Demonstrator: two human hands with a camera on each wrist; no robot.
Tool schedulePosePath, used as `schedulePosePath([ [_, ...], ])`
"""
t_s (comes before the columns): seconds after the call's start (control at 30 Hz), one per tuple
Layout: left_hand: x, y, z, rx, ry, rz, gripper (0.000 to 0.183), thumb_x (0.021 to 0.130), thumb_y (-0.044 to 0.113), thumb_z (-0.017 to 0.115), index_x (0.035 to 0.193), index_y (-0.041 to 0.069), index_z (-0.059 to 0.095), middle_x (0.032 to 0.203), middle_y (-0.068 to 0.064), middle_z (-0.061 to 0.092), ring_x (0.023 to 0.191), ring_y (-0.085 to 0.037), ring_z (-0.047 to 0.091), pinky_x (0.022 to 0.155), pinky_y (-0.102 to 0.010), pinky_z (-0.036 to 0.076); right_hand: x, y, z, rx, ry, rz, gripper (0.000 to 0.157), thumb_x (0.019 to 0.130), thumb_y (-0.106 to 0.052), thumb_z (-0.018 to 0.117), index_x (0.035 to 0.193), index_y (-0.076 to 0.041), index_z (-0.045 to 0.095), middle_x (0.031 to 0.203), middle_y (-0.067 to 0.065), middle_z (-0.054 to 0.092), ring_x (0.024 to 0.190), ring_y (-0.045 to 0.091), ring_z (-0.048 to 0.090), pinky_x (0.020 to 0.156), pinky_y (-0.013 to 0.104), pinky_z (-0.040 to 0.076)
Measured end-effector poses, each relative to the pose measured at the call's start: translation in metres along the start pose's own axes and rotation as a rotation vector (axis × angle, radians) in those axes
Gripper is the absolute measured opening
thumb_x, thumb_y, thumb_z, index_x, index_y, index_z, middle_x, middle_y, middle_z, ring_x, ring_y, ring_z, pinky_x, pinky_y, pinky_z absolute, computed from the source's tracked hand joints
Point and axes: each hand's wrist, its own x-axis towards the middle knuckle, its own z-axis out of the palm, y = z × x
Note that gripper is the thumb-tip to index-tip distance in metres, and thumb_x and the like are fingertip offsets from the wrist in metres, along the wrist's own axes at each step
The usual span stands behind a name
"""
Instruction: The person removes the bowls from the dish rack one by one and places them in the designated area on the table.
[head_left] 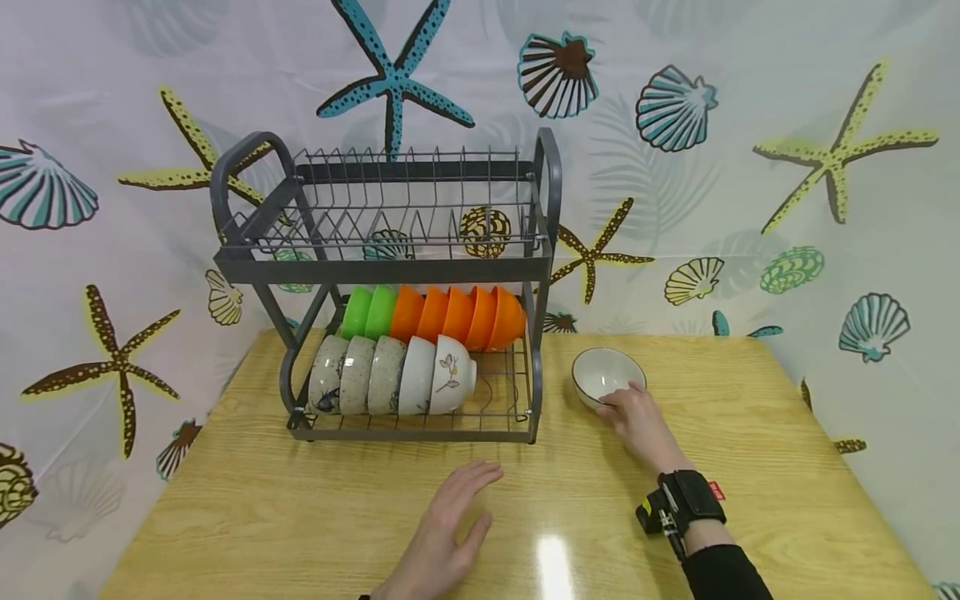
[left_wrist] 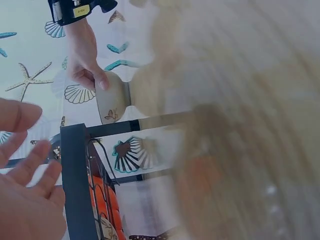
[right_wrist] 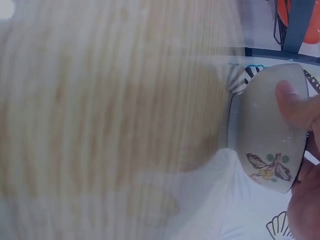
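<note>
A white bowl [head_left: 602, 371] with a dark rim is on the table, right of the rack. My right hand [head_left: 640, 421] pinches it at its near right rim. In the right wrist view the thumb [right_wrist: 295, 107] presses the outside of the bowl [right_wrist: 260, 125], which bears a leaf and berry print; the other fingers are partly hidden. My left hand [head_left: 447, 529] is held in front of the rack with fingers extended and thumb apart, holding nothing. The left wrist view shows the same hand [left_wrist: 30, 190] with spread fingers.
A grey two-tier dish rack [head_left: 386, 271] stands at the back left. On its lower tier, green bowls [head_left: 369, 312] and orange bowls [head_left: 457, 317] line the rear; speckled bowls [head_left: 356, 375] and white bowls [head_left: 453, 375] line the front. A patterned curtain [head_left: 675, 225] hangs behind the wooden table [head_left: 300, 508].
</note>
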Motion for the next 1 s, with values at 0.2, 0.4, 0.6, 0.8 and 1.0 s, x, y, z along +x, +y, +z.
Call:
schedulePosePath([
  [0.2, 0.01, 0.002, -0.002, -0.112, 0.066, -0.16, 0.061, 0.088, -0.004, 0.068, 0.143, 0.015, 0.053, 0.152, -0.005, 0.05, 0.143, -0.027, 0.045, 0.113, -0.057, 0.043, -0.011, -0.01, -0.006, -0.007, -0.014, 0.039, 0.038, 0.084, 0.0, 0.077, 0.12, 0.008, 0.067, 0.124, 0.027, 0.068, 0.13, 0.048, 0.053, 0.122, 0.063, 0.024],
  [0.4, 0.025, 0.001, -0.006, -0.158, 0.167, -0.234, 0.064, 0.086, -0.008, 0.065, 0.146, 0.005, 0.046, 0.157, -0.016, 0.041, 0.144, -0.039, 0.04, 0.112, -0.066, 0.039, -0.034, -0.027, -0.006, 0.077, 0.048, 0.091, 0.056, 0.084, -0.002, 0.077, 0.135, 0.009, 0.056, 0.149, 0.029, 0.047, 0.143, 0.05, 0.034, 0.12, 0.066, 0.025],
  [0.6, 0.04, 0.0, -0.015, -0.177, 0.264, -0.32, 0.069, 0.085, -0.008, 0.065, 0.148, 0.003, 0.04, 0.161, -0.017, 0.031, 0.146, -0.04, 0.035, 0.116, -0.068, 0.033, -0.051, -0.035, -0.004, 0.101, 0.076, 0.12, 0.057, 0.088, -0.009, 0.075, 0.138, 0.008, 0.053, 0.154, 0.031, 0.04, 0.144, 0.053, 0.03, 0.114, 0.07, 0.03],
  [0.8, 0.057, -0.001, -0.026, -0.211, 0.325, -0.363, 0.07, 0.089, -0.004, 0.064, 0.152, 0.004, 0.035, 0.16, -0.014, 0.034, 0.148, -0.034, 0.034, 0.122, -0.059, 0.029, -0.06, -0.038, -0.007, 0.107, 0.095, 0.155, 0.061, 0.088, -0.011, 0.076, 0.14, 0.008, 0.05, 0.155, 0.032, 0.037, 0.144, 0.055, 0.029, 0.112, 0.073, 0.03],
  [1.0, 0.068, -0.002, -0.032, -0.175, 0.33, -0.395, 0.066, 0.092, -0.001, 0.063, 0.152, 0.004, 0.035, 0.157, -0.017, 0.039, 0.145, -0.036, 0.039, 0.119, -0.059, 0.034, -0.065, -0.039, -0.008, 0.107, 0.102, 0.161, 0.062, 0.089, -0.011, 0.076, 0.142, 0.007, 0.049, 0.156, 0.032, 0.034, 0.144, 0.055, 0.028, 0.11, 0.075, 0.031],
])
